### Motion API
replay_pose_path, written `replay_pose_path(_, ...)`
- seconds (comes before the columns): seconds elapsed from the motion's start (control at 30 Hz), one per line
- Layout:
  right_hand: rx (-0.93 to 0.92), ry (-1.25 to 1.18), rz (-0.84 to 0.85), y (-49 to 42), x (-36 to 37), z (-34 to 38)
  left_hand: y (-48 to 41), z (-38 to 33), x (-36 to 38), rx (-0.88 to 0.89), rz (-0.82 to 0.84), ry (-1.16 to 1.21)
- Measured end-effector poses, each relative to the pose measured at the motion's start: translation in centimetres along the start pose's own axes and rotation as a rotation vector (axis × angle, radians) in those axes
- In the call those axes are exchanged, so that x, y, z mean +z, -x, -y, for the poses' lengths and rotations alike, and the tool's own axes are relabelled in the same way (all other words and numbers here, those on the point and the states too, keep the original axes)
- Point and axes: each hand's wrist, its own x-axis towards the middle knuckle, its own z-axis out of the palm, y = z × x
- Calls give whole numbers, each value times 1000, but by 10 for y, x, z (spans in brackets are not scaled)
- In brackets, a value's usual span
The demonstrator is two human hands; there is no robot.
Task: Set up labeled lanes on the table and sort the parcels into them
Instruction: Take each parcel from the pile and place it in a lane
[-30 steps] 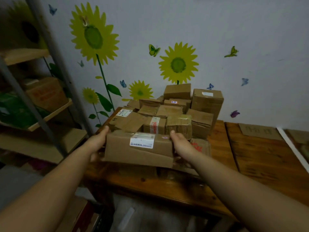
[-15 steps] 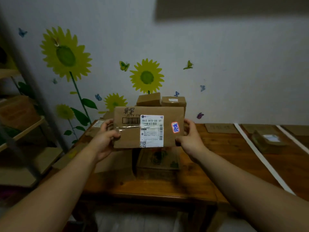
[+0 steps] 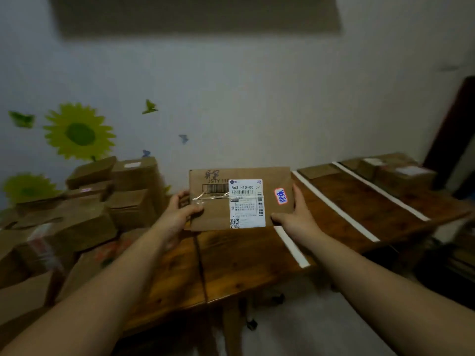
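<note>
Left of the held parcel, a heap of unsorted parcels covers that end of the table, stacked against the wall below a sunflower decal. At the held parcel's left edge, the left hand grasps it, thumb on the front face and fingers curled behind. The held parcel is a flat brown carton, raised upright above the table and clear of its surface, its front turned to the camera. A white shipping label sits near its centre. Beside that lies a small red-bordered sticker with blue handwriting too small to read. At the held parcel's right edge, the right hand grasps it, thumb along the lower border and fingers up the side.

Right of the held parcel, three white tape strips run across the table from front to back, marking off lanes. Just right of the parcel's upper corner, a flat cardboard card lies at the back of one lane; it is presumably that lane's label, though no text is legible. Farthest right of the parcel, beyond the last strip, a few sorted parcels rest on the table.

Judged progress: the lanes appear laid out and sorting is at an early stage, with most of the heap left. The carton in hand awaits its lane, probably chosen by the sticker.
</note>
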Motion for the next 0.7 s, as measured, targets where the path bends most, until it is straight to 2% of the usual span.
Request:
replay_pose_path(0.13, -44, 152, -169, 0, -84, -4, -26, 21, 100, -23, 147, -145)
replay_pose_path(0.27, 56, 343, -363, -5, -153, -25, -54, 37, 178, -57, 312, -262)
replay_pose_path(0.43, 133, 390, -497, -22, -222, -57, -100, 66, 261, -80, 535, -407)
replay_pose_path(0.7, 228, 448, -654, -89, -322, -79, -185, 102, 389, -29, 701, -506)
